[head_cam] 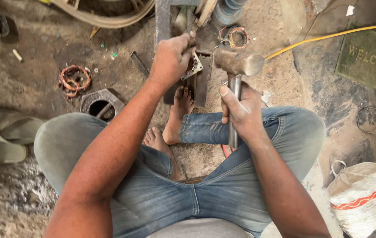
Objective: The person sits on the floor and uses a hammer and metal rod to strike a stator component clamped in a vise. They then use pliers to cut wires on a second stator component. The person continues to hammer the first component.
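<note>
The right hand [241, 112] grips a raised hammer [237, 62] while the left hand [170, 59] clenches a metal plate [193, 66] on the floor's far edge: striking is under way, and the next blow likely needs careful aim.

steel hammer [236, 66] upright; metal bracket [193, 66] tilted

The person wears faded blue denim jeans [161, 194] with a raised seam down the middle and pale worn patches over the knees. A strip of grey shirt [199, 229] shows just below the jeans' waist. Forearms are bare, with no sleeves, watch or rings. Both feet [170, 123] are bare, just above the jeans' rolled cuffs.
</note>
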`<state>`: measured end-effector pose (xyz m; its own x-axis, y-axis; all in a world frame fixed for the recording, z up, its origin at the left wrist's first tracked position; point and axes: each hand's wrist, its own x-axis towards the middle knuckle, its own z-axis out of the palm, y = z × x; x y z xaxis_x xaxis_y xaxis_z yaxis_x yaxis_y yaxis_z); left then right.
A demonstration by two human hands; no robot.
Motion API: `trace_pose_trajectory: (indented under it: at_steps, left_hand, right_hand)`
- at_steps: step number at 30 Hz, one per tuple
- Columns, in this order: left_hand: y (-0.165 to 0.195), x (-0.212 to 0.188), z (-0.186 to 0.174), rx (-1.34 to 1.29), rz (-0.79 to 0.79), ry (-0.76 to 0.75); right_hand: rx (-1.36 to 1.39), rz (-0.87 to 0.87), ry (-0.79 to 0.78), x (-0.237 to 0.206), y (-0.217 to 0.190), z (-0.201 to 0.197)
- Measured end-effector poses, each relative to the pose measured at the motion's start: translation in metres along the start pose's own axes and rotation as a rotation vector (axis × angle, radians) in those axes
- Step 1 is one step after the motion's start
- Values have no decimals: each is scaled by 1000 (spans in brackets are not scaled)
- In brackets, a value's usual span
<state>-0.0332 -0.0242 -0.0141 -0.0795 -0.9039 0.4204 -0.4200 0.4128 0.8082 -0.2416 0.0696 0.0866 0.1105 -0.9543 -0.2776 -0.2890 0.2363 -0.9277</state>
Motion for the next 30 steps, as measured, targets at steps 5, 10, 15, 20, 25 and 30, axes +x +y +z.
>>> trace_pose_trajectory:
  at_steps: [5, 10, 15, 20, 25, 30]
  left_hand:
    - [4, 2, 2, 246, -59, -161]
    - [-3, -2, -3, 108, 33, -77]
    - [-8, -5, -7, 87, 35, -56]
    - [-4, -8, -4, 88, 46, -83]
    - [2, -7, -1, -39, -228, -58]
    - [-4, -7, -9, -162, -63, 52]
  right_hand:
    - [188, 180, 41, 13, 22, 15]
    - [-23, 211, 18, 24, 44, 33]
    - [5, 207, 4, 32, 56, 34]
    - [-66, 276, -22, 35, 69, 39]
    - [30, 302, -22, 36, 76, 40]
    - [80, 314, -20, 34, 71, 40]
